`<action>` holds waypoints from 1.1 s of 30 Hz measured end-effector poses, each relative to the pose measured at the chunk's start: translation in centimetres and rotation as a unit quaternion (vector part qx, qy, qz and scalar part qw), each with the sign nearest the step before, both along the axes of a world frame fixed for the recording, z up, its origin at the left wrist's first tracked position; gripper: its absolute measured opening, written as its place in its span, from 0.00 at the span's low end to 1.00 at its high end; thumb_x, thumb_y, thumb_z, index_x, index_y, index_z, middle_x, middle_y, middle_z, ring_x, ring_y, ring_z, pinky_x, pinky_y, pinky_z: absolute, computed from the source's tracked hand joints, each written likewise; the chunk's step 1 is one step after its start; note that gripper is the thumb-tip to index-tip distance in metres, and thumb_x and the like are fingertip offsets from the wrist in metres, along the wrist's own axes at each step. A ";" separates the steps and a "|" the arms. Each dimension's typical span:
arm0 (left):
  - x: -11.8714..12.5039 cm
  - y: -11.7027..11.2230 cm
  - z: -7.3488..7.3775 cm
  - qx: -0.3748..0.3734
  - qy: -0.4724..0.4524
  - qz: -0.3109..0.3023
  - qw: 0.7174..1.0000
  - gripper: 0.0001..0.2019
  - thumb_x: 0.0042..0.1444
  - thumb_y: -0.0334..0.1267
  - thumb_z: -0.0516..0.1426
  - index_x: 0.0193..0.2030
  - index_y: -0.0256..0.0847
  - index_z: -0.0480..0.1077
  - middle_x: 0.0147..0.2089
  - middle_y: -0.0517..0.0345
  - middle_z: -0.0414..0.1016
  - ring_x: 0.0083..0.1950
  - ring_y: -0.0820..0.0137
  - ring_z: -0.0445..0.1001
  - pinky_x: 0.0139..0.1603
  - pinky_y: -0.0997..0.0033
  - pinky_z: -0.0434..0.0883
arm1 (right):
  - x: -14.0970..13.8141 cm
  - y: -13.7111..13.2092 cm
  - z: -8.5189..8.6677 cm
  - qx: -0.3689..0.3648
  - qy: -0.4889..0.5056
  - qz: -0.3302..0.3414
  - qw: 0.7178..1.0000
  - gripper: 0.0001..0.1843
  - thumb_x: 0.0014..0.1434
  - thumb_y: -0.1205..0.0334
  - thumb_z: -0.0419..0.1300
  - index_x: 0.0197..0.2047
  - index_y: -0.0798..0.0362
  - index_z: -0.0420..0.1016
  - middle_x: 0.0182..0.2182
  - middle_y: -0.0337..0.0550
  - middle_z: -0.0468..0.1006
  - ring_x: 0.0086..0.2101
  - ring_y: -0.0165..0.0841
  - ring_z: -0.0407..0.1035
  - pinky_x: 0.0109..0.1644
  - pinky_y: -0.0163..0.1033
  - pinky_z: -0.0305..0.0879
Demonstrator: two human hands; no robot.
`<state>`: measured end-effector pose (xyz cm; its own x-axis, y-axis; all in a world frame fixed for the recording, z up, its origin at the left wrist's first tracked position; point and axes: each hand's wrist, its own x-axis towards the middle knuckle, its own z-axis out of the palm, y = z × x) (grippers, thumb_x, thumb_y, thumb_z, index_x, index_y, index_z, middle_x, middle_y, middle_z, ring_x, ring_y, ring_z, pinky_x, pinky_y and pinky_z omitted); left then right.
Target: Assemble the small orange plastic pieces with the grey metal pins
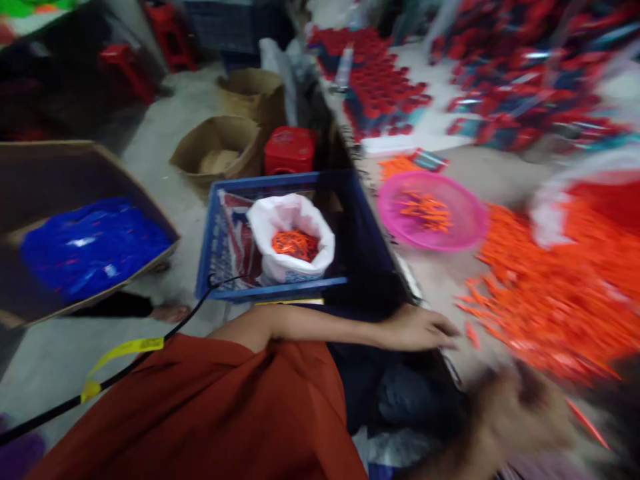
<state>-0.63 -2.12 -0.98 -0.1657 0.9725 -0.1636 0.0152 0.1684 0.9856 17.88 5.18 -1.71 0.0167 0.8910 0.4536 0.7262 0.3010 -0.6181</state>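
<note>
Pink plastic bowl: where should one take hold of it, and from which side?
Pinch the rim of the pink plastic bowl from above, on the side near the hand: the rim stands raised, and the orange pieces lie in the middle.

Red plastic stools [170, 33] stand beyond brown cardboard boxes [187, 157] on a grey concrete floor [150, 133].

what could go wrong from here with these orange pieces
The loose orange pieces spread close to the table edge, so the blurred right hand might sweep some off. The left hand is right beside that edge too. Bumping the pink plastic bowl could spill what it holds.
</note>
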 end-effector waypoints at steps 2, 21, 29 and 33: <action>0.3 -0.4 0.3 -0.034 -0.093 0.019 0.995 0.12 0.49 0.35 0.60 0.42 0.35 0.73 0.42 0.51 0.78 0.40 0.69 0.77 0.37 0.74 0.73 | -2.6 -1.4 0.3 -0.005 0.009 0.037 0.999 0.16 0.48 0.55 0.54 0.36 0.52 0.78 0.33 0.54 0.79 0.36 0.45 0.72 0.42 0.52 0.64; -1.4 6.7 0.7 0.279 0.388 -0.205 0.854 0.09 0.57 0.31 0.52 0.38 0.38 0.74 0.39 0.51 0.73 0.42 0.66 0.68 0.44 0.65 0.68 | -3.4 -2.7 1.0 -0.042 0.066 0.014 0.997 0.12 0.59 0.66 0.50 0.40 0.55 0.73 0.37 0.47 0.78 0.39 0.35 0.72 0.45 0.41 0.67; -1.4 5.9 1.2 0.252 0.368 -0.218 0.868 0.10 0.58 0.33 0.50 0.34 0.36 0.72 0.34 0.50 0.72 0.40 0.65 0.66 0.44 0.65 0.65 | -3.7 -3.1 1.6 -0.044 0.105 0.041 0.993 0.10 0.59 0.65 0.51 0.40 0.51 0.73 0.37 0.44 0.77 0.39 0.34 0.71 0.46 0.42 0.66; -1.3 5.1 1.8 0.150 0.201 -0.192 0.949 0.08 0.54 0.35 0.53 0.30 0.38 0.73 0.29 0.57 0.73 0.33 0.71 0.68 0.39 0.71 0.65 | -3.8 -3.5 2.1 -0.052 0.143 0.108 0.982 0.09 0.59 0.63 0.53 0.40 0.49 0.74 0.38 0.42 0.77 0.40 0.34 0.70 0.47 0.42 0.66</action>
<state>-1.91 3.03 0.84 0.2193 0.9669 0.1308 0.4036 -0.2119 0.8900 14.08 1.69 0.38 -0.0640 0.9292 0.3640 0.4450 0.3530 -0.8230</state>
